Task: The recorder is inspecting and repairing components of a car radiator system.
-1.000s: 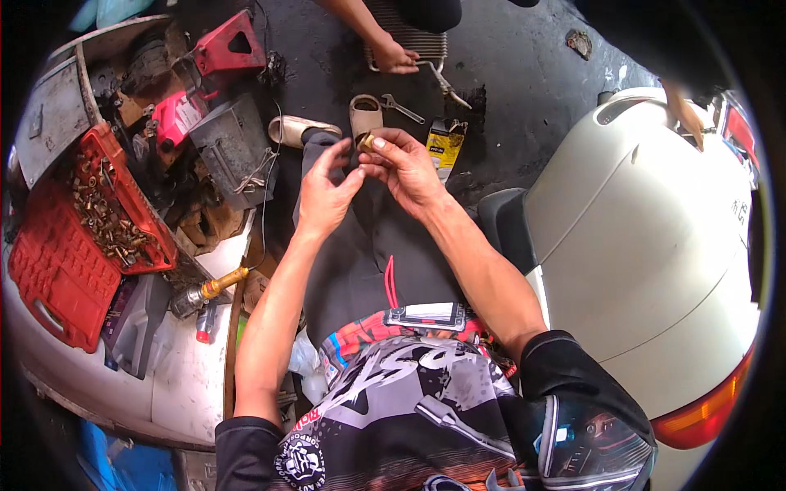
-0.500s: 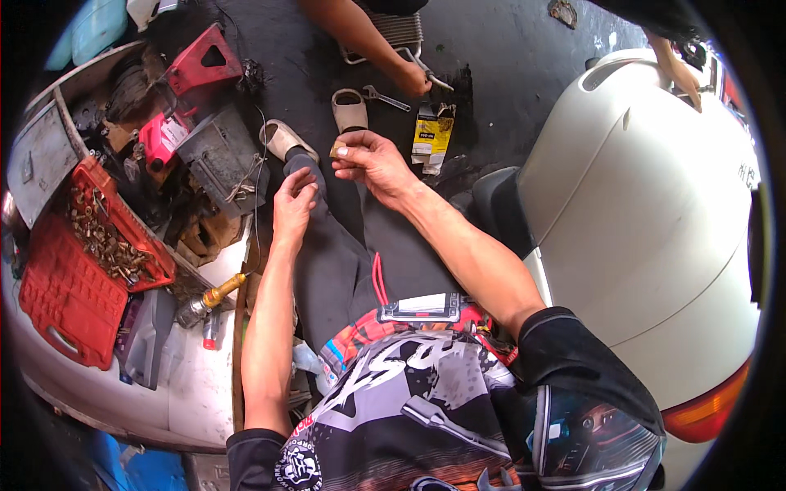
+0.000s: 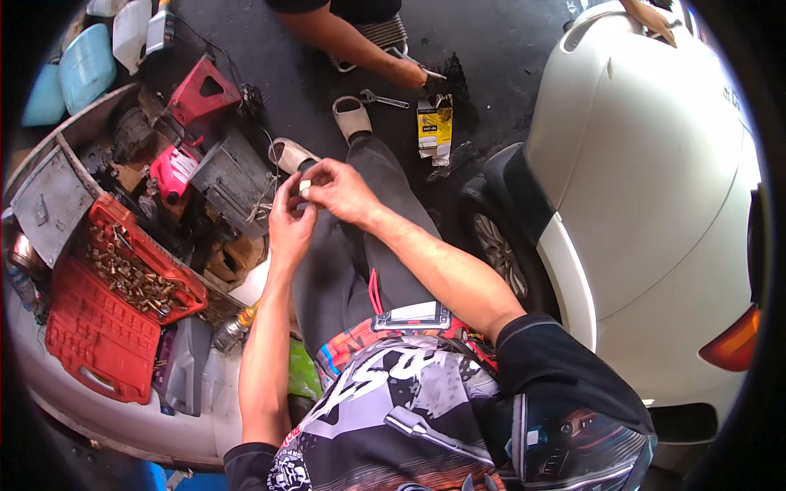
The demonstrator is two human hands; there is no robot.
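Both my hands are together above my dark trouser legs. Between thumb and fingers, my right hand point(image 3: 344, 195) pinches a small pale piece point(image 3: 305, 187), too small to name. My left hand point(image 3: 290, 227) has its fingers curled and raised beside that piece, close to the right fingertips. Whether the left fingers grip anything is hidden. Beyond my hands are my feet in beige slip-on shoes point(image 3: 352, 119).
On my left, a bumper-like shell point(image 3: 192, 430) carries a red socket case point(image 3: 98, 327) with loose metal bits, a yellow-handled tool point(image 3: 237, 325) and a pink bottle point(image 3: 173, 170). A white car point(image 3: 639, 180) stands right. Ahead lie an adjustable wrench point(image 3: 385, 100), a yellow-black box point(image 3: 435, 129) and another person's arm point(image 3: 372, 53).
My right hand has moved left and slightly down, carrying the small piece to my left hand. The left fingers have come up against it. The view has shifted a little.
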